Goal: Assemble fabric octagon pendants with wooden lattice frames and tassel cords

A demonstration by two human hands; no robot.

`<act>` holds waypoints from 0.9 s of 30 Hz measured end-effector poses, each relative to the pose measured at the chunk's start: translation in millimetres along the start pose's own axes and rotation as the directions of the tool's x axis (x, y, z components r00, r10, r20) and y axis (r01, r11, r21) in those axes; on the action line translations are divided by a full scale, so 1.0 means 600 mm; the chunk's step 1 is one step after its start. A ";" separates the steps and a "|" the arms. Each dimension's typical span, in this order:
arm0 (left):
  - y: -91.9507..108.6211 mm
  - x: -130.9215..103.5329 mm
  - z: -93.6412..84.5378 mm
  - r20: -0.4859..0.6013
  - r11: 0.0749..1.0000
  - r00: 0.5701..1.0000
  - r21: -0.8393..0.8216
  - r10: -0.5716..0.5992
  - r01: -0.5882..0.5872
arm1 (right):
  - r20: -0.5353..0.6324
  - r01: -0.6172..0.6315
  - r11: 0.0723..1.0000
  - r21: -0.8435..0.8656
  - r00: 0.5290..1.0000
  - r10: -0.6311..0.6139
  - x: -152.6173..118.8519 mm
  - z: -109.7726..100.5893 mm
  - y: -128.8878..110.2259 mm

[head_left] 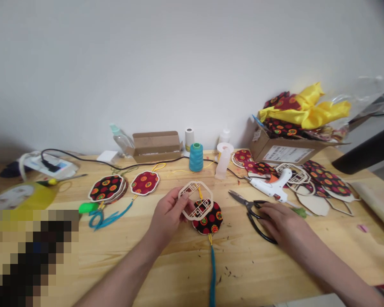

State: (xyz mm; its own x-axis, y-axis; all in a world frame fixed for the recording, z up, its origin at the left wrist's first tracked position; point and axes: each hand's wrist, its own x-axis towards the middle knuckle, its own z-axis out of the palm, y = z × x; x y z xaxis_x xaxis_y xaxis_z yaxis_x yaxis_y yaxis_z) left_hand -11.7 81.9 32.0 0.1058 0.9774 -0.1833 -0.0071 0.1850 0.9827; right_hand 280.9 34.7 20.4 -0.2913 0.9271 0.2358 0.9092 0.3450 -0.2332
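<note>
My left hand (170, 213) pinches a thin pale wooden frame (210, 200) with a lattice cutout, raised partly over a round ornament. That ornament (215, 219), covered in black fabric with red and orange dots, lies on the table with a yellow cord loop and a teal tassel (213, 273) hanging toward me. To the right, my right hand (278, 221) has its fingers closed on the black handles of a pair of scissors (248, 205), whose blades point left and away from me. Some of its fingertips are hidden.
Behind stand a teal thread spool (196, 157) and an open cardboard tray (156, 145). Finished ornaments (107, 189) with tassels lie left. A white glue gun (272, 186), more fabric pieces (328, 179) and a fabric-filled box (284, 151) are right. A black cable (141, 163) crosses the back.
</note>
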 end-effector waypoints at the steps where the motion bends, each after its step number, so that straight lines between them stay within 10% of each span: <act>1: -0.001 0.000 0.000 0.005 1.000 1.000 -0.003 -0.001 0.001 | 0.022 0.007 1.000 0.003 1.000 -0.007 0.007 -0.005 -0.007; 9: -0.005 0.002 -0.003 0.039 1.000 0.999 -0.008 0.006 -0.006 | 0.098 -0.305 0.891 0.338 0.952 0.288 0.138 -0.012 -0.053; 15: -0.005 0.005 -0.005 0.032 1.000 0.999 0.016 0.021 -0.022 | 0.069 -0.335 0.871 0.360 0.940 0.333 0.235 0.019 -0.061; 27: -0.001 0.003 -0.002 0.044 0.998 0.998 0.048 0.039 -0.041 | 0.056 -0.252 0.927 0.277 0.968 0.246 0.288 0.056 -0.092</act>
State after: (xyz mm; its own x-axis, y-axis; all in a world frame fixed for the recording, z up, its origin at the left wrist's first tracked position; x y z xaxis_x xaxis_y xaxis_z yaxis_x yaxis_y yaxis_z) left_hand -13.0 83.7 31.1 0.1487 0.9784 -0.1436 0.0361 0.1397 0.9895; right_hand 170.3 180.6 42.2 -0.0746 0.9902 0.1177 0.8342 0.1266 -0.5367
